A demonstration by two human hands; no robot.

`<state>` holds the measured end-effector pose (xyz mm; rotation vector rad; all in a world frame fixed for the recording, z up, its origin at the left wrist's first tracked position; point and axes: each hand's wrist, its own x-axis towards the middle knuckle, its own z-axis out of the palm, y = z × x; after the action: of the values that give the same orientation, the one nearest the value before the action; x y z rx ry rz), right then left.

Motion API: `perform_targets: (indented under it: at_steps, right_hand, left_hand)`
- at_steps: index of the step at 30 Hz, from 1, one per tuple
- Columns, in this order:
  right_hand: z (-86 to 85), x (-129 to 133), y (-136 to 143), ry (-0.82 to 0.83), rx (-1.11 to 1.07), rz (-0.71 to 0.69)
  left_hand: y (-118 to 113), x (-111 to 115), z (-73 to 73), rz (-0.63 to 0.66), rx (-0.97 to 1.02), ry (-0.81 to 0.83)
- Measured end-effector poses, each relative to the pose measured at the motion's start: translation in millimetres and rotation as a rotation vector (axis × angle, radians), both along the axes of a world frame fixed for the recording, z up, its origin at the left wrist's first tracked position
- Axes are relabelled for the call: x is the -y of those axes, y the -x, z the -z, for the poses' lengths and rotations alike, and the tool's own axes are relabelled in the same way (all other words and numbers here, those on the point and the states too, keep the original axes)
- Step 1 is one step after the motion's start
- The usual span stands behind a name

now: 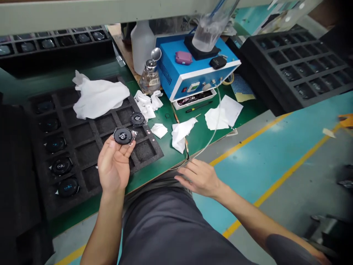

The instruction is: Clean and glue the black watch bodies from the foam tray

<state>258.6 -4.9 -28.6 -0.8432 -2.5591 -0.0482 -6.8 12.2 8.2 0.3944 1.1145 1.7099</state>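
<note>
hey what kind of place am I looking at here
Most likely an electronics assembly workbench in a factory: black foam trays hold round disc parts, the left hand holds one such round part, and a blue control box stands behind.

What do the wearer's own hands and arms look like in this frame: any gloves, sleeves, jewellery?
Both are bare. The left hand and right hand wear no gloves, and no rings or watch show. The left forearm is uncovered to the frame's bottom edge. The right arm is bare up to a dark short sleeve at the lower right.
</note>
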Motion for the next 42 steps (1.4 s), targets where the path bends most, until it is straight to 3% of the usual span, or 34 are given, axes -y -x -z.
perform_targets:
  at_steps: [4, 7, 25, 38, 42]
  right_hand:
    - [17.3, 7, -2, 0.03, -0.014, 0.16]
    - [22.3, 7, 0, 0.047, -0.066, 0.2]
    - [23.2, 10, 4, 0.197, -0.214, 0.261]
    - [23.6, 10, 7, 0.206, -0.216, 0.272]
    - [16.0, 15, 2, 0.222, -0.216, 0.221]
  left_hand:
    - [0, 1, 0.8, 0.012, -0.005, -0.018]
    - [1, 1, 1.2, -0.005, 0.03, -0.028]
    - [1, 1, -1.3, -0.016, 0.097, -0.074]
    - [2, 2, 1.0, -0.013, 0.112, -0.056]
    - [2, 4, 0.7, -0.052, 0.147, -0.043]
